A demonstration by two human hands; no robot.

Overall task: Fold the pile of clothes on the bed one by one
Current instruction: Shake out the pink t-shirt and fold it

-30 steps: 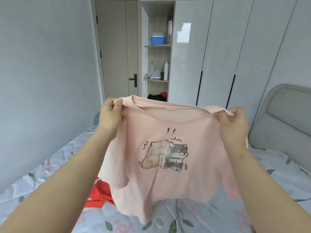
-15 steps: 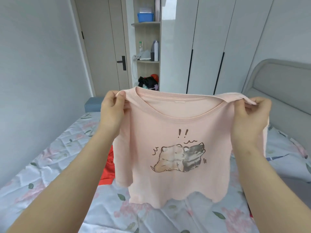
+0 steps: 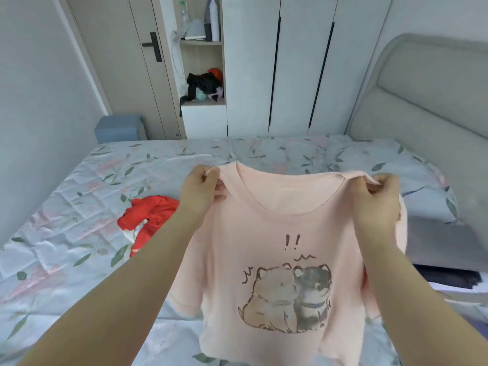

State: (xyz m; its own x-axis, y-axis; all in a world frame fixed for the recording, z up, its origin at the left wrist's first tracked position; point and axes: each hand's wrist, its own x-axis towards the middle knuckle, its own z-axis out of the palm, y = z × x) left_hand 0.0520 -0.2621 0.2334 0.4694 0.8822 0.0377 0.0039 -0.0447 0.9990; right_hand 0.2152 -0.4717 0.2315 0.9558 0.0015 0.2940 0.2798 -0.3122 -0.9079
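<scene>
The left hand [image 3: 200, 191] and the right hand [image 3: 380, 199] each pinch one shoulder of the pink T-shirt [image 3: 264, 260], fingers curled tight on the fabric, holding it spread above the bed [image 3: 79, 207] with the printed front facing the camera. A red garment [image 3: 150, 220] lies crumpled on the bed to the left. What appears to be folded grey and dark clothing [image 3: 446, 249] lies at the right.

The T-shirt [image 3: 277, 233] hangs over the bed [image 3: 79, 194] before me. A crumpled garment [image 3: 150, 217] lies left of it, folded clothes [image 3: 443, 249] right.
</scene>
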